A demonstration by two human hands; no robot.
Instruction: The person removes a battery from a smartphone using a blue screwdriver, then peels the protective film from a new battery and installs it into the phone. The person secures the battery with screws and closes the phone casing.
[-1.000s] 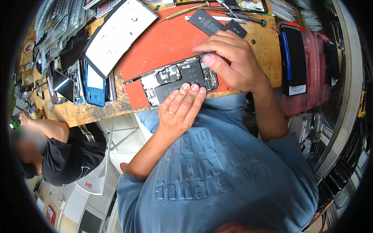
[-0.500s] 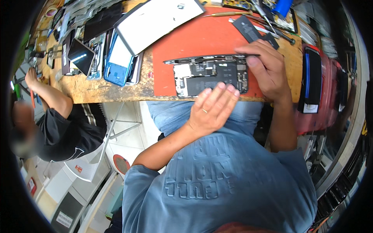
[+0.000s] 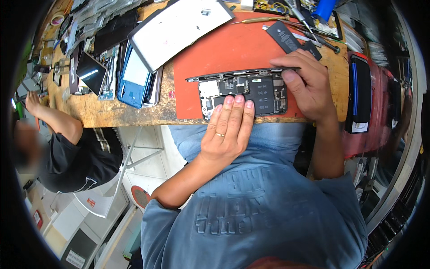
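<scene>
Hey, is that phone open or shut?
Open: the phone's panel is tilted up along the far edge, pinched by the right hand, and the insides show.

Phone battery [image 3: 264,97] (partly) beneath left fingers [image 3: 235,117]

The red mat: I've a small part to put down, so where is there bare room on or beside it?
Widest on the red mat: between the white panel, loose battery and open phone. A narrower wooden strip fronts the blue frame. Crowded: the mat's upper right, with tools.
</scene>
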